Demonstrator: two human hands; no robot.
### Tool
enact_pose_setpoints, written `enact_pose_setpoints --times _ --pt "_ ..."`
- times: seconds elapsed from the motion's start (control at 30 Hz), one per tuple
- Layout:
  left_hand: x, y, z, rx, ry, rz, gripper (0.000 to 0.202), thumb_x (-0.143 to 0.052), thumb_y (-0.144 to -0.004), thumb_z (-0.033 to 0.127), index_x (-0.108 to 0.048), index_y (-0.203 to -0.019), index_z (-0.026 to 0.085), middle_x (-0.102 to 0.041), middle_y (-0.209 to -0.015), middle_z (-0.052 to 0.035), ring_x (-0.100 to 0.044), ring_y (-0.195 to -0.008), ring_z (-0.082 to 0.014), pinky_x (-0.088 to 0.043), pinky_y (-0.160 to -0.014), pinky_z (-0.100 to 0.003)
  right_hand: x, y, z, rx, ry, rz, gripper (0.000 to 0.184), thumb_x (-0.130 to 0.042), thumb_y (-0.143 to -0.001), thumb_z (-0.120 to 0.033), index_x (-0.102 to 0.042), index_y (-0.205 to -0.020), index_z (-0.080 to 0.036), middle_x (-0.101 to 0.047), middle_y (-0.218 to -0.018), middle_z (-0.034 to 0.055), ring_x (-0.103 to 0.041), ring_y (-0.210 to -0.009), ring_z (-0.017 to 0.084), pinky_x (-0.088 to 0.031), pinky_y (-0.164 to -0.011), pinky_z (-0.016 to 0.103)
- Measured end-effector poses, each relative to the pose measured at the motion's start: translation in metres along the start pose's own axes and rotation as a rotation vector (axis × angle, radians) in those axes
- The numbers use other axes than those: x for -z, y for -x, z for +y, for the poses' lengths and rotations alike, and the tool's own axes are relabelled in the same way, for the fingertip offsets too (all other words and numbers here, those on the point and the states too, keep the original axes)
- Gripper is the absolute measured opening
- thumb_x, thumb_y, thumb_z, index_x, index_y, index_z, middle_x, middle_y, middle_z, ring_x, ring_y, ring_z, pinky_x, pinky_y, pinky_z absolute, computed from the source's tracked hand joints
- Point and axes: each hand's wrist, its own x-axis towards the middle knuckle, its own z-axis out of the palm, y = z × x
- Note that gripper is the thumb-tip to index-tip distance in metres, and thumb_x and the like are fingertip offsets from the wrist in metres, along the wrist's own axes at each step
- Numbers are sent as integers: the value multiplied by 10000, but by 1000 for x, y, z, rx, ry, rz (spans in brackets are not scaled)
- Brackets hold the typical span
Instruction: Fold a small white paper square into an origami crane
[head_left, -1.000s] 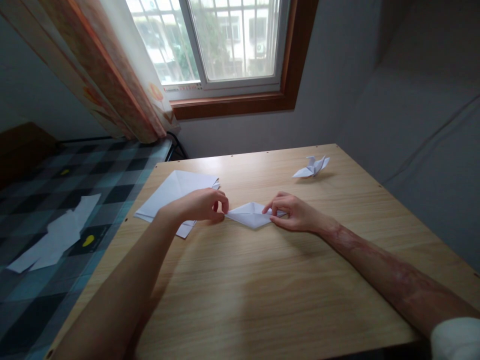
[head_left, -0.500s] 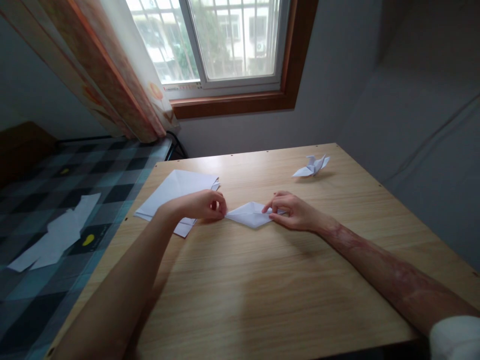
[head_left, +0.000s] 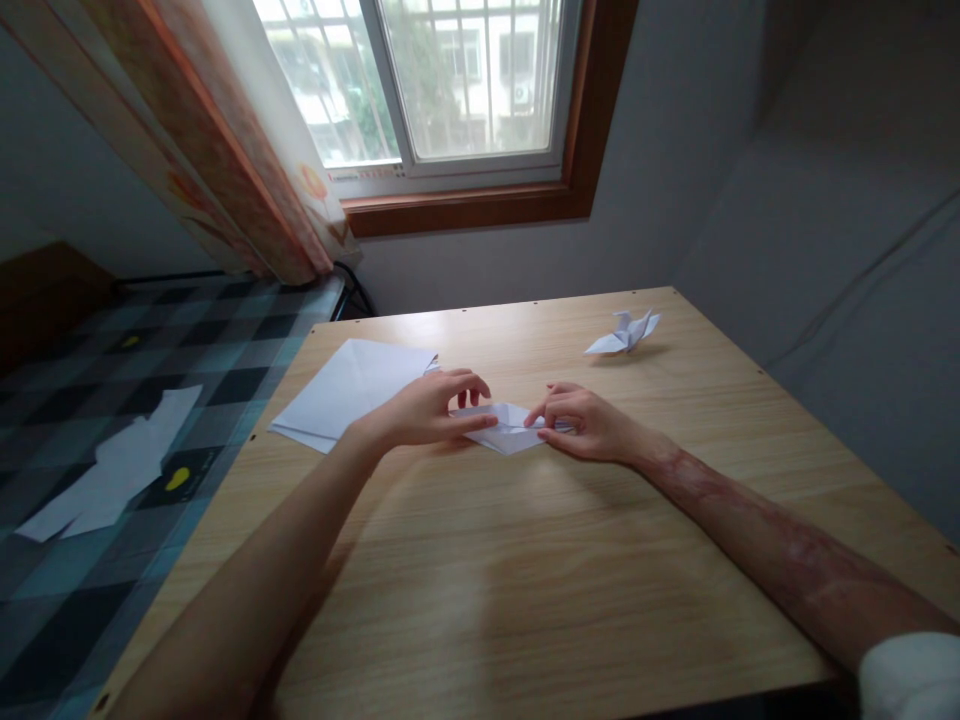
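A small white sheet of paper [head_left: 508, 441], folded into a flat diamond, lies on the wooden table between my hands. My left hand [head_left: 426, 409] reaches over its left part, thumb stretched along the paper and the fingers raised apart from it. At the right end, my right hand [head_left: 583, 424] pinches the paper between thumb and fingers, hiding most of that tip. Farther back on the right stands a folded paper crane [head_left: 624, 333].
White paper sheets [head_left: 349, 385] are stacked on the table [head_left: 480, 560] at the left, partly behind my left hand. Paper scraps [head_left: 124, 470] lie on the checked bedspread [head_left: 45, 350] beside the table. A window [head_left: 472, 80] and curtain [head_left: 247, 150] are beyond.
My left hand has moved right from the diamond's left tip, inward over the paper, and its fingers have spread. My right hand stays where it was.
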Motion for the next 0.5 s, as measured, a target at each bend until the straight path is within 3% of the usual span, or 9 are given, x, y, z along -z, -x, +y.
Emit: enact_pose_setpoints --times 0.1,0.2,0.33,0.5 --pt "-3 0 -1 34 118 -14 572 -816 -917 624 -731 -1274 185 -756 -1111 -95 -680 -960 -216 -513 -815 -325 0 0 -1 12 -1 0 84 -746 -1009 -262 -751 -925 -265 -875 -1082 44 -763 -887 216 -487 -1175 525" --pt "-6 1 -5 128 172 -63 585 -825 -909 593 -715 -1311 181 -749 -1013 -64 -661 -870 -190 -494 -742 -295 0 0 0 20 0 9 139 -747 -1003 -251 -716 -867 -254 -876 -1100 38 -761 -897 212 -480 -1180 527" --pt "-10 0 -11 182 191 -83 461 -776 -948 552 -738 -1211 176 -681 -846 -14 -576 -728 -145 -418 -655 -263 -1 1 0 12 12 16 135 -765 -990 -246 -717 -865 -250 -877 -1104 46 -771 -923 220 -478 -1190 538" --pt "-15 0 -15 206 257 -98 437 -790 -928 571 -727 -1129 187 -557 -695 50 -473 -603 -116 -321 -572 -249 -2 1 -1 1 48 25 55 -776 -987 -235 -790 -1026 -271 -866 -1077 32 -774 -968 227 -456 -1231 544"
